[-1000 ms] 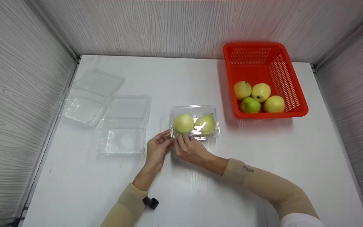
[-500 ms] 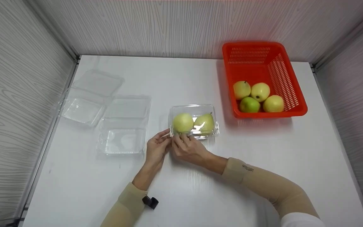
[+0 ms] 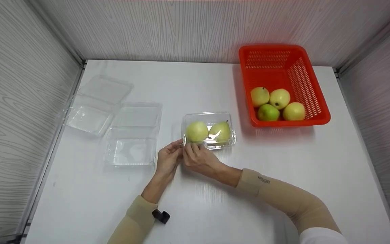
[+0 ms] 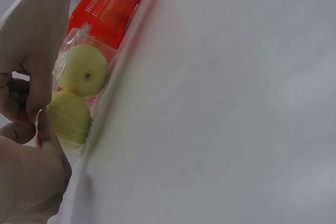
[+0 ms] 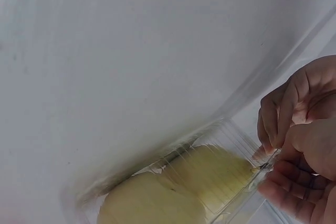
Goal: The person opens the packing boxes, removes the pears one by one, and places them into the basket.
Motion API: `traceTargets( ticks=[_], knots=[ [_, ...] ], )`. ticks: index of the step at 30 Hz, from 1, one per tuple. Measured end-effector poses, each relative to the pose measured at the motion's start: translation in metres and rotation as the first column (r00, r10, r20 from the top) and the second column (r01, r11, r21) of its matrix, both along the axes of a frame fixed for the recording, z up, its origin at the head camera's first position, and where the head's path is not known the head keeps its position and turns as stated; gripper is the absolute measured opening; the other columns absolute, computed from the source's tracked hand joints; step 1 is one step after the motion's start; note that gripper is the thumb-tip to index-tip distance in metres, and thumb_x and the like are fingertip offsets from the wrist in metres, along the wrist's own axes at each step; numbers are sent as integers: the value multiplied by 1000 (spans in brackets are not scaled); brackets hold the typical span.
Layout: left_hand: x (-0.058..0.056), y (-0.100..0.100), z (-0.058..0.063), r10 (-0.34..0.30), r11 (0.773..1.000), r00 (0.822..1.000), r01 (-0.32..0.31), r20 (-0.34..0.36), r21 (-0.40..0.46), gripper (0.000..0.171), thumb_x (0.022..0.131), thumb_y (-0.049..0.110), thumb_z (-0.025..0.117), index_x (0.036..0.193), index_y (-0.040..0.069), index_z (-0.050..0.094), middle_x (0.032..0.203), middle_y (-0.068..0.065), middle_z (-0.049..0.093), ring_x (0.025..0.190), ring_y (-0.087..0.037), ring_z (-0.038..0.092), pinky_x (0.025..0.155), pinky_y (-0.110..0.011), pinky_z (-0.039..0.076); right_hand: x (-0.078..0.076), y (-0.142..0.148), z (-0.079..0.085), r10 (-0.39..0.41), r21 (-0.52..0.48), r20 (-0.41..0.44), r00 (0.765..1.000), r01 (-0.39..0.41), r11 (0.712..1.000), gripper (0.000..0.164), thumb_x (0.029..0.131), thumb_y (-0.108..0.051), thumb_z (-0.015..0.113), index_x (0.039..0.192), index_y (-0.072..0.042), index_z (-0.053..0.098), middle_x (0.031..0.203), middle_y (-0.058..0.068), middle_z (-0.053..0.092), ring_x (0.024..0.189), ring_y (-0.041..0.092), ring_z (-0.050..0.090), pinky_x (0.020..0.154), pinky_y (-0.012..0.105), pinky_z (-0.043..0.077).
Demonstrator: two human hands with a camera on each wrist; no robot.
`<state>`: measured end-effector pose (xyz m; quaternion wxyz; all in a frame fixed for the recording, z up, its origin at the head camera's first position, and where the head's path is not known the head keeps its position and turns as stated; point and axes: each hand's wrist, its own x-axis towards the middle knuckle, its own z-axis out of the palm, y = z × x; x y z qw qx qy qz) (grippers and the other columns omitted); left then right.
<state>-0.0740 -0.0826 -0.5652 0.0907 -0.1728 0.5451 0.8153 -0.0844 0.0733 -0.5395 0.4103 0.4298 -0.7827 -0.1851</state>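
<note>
A clear plastic clamshell box point(image 3: 207, 117), its lid down, holds two yellow-green fruits, a rounder one point(image 3: 197, 131) on the left and a more pear-shaped one point(image 3: 220, 132) on the right. At the box's front left corner, my left hand point(image 3: 168, 161) pinches the edge between thumb and fingers. Beside it, my right hand point(image 3: 200, 160) grips the front rim with curled fingers. The left wrist view shows the fingertips of the right hand point(image 4: 37, 61) and left hand point(image 4: 31, 177) meeting at that corner, partly hiding it.
Two more clear clamshell boxes stand open on the left, one point(image 3: 134, 135) nearer and one point(image 3: 96, 105) farther back. A red plastic basket point(image 3: 320, 101) at the back right holds several yellow-green fruits point(image 3: 279, 99). Wood-grain panels point(image 3: 164, 30) border the white table point(image 3: 195, 210).
My right hand has slid slightly left along the box's front rim, closer to the left hand. The left hand and the box have barely moved.
</note>
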Motion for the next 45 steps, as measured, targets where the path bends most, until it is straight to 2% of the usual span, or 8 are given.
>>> traceTargets(
  ticks=[4, 10, 17, 25, 34, 40, 45],
  knots=[
    [-2, -2, 0, -15, 1000, 1000, 15, -6, 16, 31, 97, -9, 65, 128, -11, 65, 99, 0, 76, 92, -8, 73, 76, -17, 63, -3, 3, 0, 24, 21, 6, 1000, -24, 999, 43, 105, 0, 33, 86, -12, 70, 77, -3, 58, 65, 8, 47, 47, 16, 37],
    [-4, -6, 2, -33, 997, 999, 33, -14, 64, 33, 95, -11, 66, 128, -9, 66, 101, -1, 76, 93, -10, 75, 78, -19, 65, -5, 11, 1, 68, 59, 25, 997, -69, 996, 40, 105, -2, 34, 89, -11, 70, 79, -3, 57, 67, 9, 48, 50, 17, 41],
    [-5, -7, 1, -62, 996, 998, 63, -22, 56, 35, 94, -12, 66, 129, -8, 64, 103, -1, 77, 93, -10, 74, 77, -19, 64, -5, 15, -1, 115, 38, 37, 993, -117, 992, 39, 107, -5, 36, 84, -14, 66, 78, -2, 56, 67, 10, 49, 53, 18, 42],
    [-8, -5, 1, -43, 997, 999, 42, 25, 65, 37, 94, -13, 65, 130, -8, 62, 100, -2, 77, 92, -10, 75, 76, -20, 64, -7, 15, -5, 133, 11, 6, 991, -133, 991, 40, 107, -6, 37, 85, -12, 69, 78, -2, 59, 65, 9, 49, 51, 18, 42],
    [-5, -3, -1, -20, 997, 999, 18, 28, 80, 39, 93, -15, 62, 132, -8, 61, 99, -2, 76, 91, -11, 74, 78, -20, 65, -10, 19, -7, 164, -18, -31, 986, -165, 986, 41, 108, -4, 37, 93, -7, 75, 78, -1, 60, 64, 8, 51, 52, 18, 46],
    [-4, -2, -1, -24, 997, 1000, 22, 19, 73, 40, 93, -15, 62, 132, -9, 60, 99, -3, 75, 89, -11, 74, 78, -21, 65, -10, 21, -13, 167, -36, -12, 986, -167, 985, 44, 110, -4, 34, 96, -8, 76, 83, 0, 62, 69, 9, 57, 54, 16, 51],
    [-4, -1, 0, -22, 997, 999, 20, 26, 70, 40, 93, -14, 63, 132, -7, 61, 101, -2, 75, 90, -11, 75, 80, -21, 66, -9, 22, -15, 146, -38, -4, 989, -146, 989, 45, 109, -1, 33, 96, -8, 76, 82, 1, 62, 69, 10, 56, 53, 14, 50]
  ],
)
